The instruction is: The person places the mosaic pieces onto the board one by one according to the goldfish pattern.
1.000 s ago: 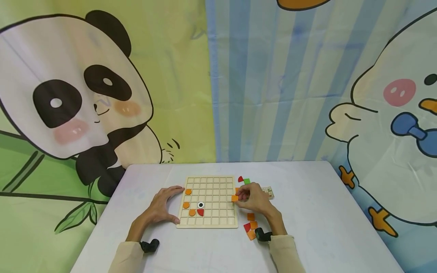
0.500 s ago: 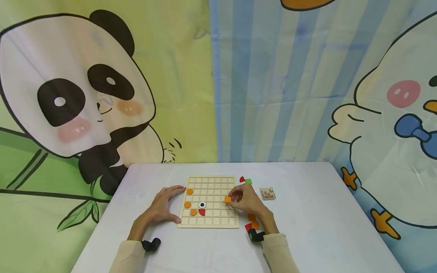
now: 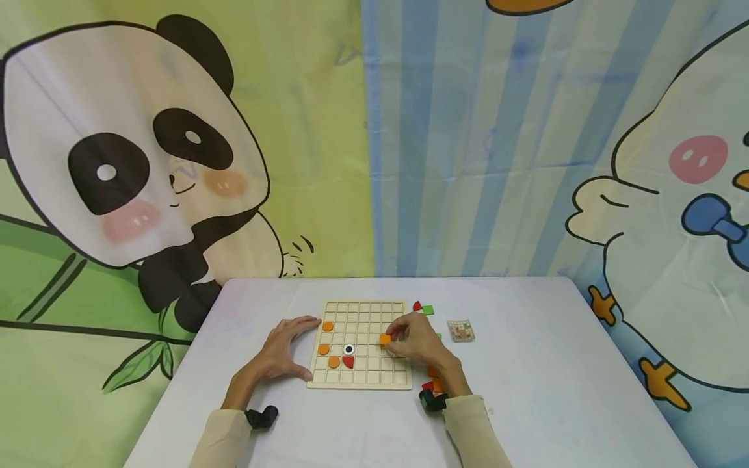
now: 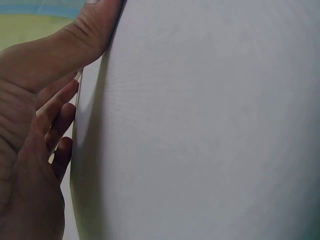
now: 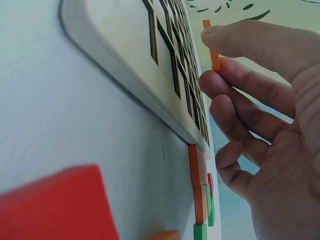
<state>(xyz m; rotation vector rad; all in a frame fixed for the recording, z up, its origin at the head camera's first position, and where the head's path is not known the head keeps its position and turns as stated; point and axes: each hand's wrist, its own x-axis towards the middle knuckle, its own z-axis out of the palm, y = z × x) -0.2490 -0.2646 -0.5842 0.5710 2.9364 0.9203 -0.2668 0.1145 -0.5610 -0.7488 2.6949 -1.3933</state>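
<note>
A pale wooden grid board (image 3: 359, 388) lies on the white table. My left hand (image 3: 277, 351) spans its left side with fingers spread, fingertips at the upper edge and thumb at the near corner. My right hand (image 3: 417, 341) pinches an orange square tile (image 3: 384, 338) between thumb and fingers above the board's right half. In the right wrist view the tile (image 5: 215, 61) stands on edge in the pinch, above the board. Three orange discs, one of them (image 3: 324, 350) at the left, sit in cells near a white eye piece (image 3: 348, 350) and a red quarter-circle (image 3: 348, 362).
Orange and red pieces (image 3: 437, 385) lie near my right wrist. Beyond the board's right corner are a red quarter-circle (image 3: 417, 305) and a green square (image 3: 428, 310). A small patterned card (image 3: 461, 331) lies farther right. A cartoon curtain (image 3: 316, 195) hangs behind the table.
My right hand has carried the orange square leftward from the board's right edge to over its cells, uncovering the patterned card. The left hand stays at the board's left side.
</note>
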